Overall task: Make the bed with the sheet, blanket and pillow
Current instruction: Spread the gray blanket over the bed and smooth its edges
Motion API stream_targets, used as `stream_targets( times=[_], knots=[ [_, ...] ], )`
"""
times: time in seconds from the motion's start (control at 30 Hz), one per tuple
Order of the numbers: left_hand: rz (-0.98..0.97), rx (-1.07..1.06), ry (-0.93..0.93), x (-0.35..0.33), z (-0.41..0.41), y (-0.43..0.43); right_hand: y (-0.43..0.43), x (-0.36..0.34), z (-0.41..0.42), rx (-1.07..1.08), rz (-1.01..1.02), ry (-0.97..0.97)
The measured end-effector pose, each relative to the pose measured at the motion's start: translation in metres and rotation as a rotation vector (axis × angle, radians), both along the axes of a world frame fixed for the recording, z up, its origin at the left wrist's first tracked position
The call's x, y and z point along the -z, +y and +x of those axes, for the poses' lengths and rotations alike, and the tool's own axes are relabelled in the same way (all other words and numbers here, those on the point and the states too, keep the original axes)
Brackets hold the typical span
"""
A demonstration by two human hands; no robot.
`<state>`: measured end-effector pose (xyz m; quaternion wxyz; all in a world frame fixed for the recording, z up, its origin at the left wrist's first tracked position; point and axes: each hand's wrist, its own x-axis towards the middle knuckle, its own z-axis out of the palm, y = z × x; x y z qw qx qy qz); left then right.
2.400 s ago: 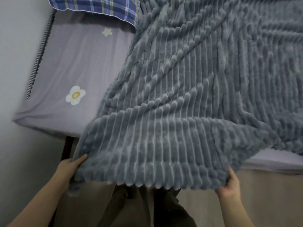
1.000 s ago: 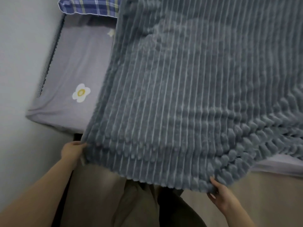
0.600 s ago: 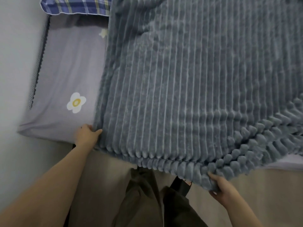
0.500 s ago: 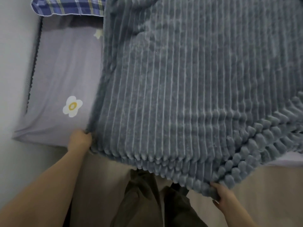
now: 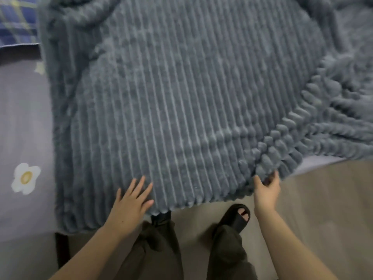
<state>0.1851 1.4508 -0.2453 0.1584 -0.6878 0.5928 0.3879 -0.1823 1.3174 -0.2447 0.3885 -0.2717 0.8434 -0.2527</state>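
Note:
A grey ribbed plush blanket (image 5: 171, 102) lies spread over most of the bed, its near edge hanging over the bed's side. My left hand (image 5: 132, 201) rests flat on that near edge, fingers spread and straight. My right hand (image 5: 266, 191) grips a bunched fold of the blanket's edge further right. A lilac sheet (image 5: 24, 122) with a white flower print covers the mattress at the left. The corner of a blue plaid pillow (image 5: 17, 21) shows at the top left.
My legs in dark trousers (image 5: 157, 249) and a black slipper (image 5: 235, 218) stand on the beige floor (image 5: 323, 219) right against the bed. A dark bed leg (image 5: 61, 253) shows at the lower left. The blanket is rumpled at the right.
My left hand let go of the blanket's left corner and moved right, now lying flat on the near edge. The blanket has settled onto the bed. My right hand still grips the edge.

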Motion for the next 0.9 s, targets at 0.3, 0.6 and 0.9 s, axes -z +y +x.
stream_targets(
  times=[0.3,0.6,0.9],
  knots=[
    [0.062,-0.318,-0.150,-0.018,-0.121,-0.072,-0.085,-0.011,-0.097,0.041,0.078,-0.144],
    [-0.362,0.053,0.319,-0.038,-0.332,-0.146,-0.149,-0.025,-0.183,0.162,0.241,-0.909],
    [-0.105,-0.108,0.244,-0.040,-0.447,-0.209,-0.119,-0.043,-0.249,0.178,0.119,-1.197]
  ],
)
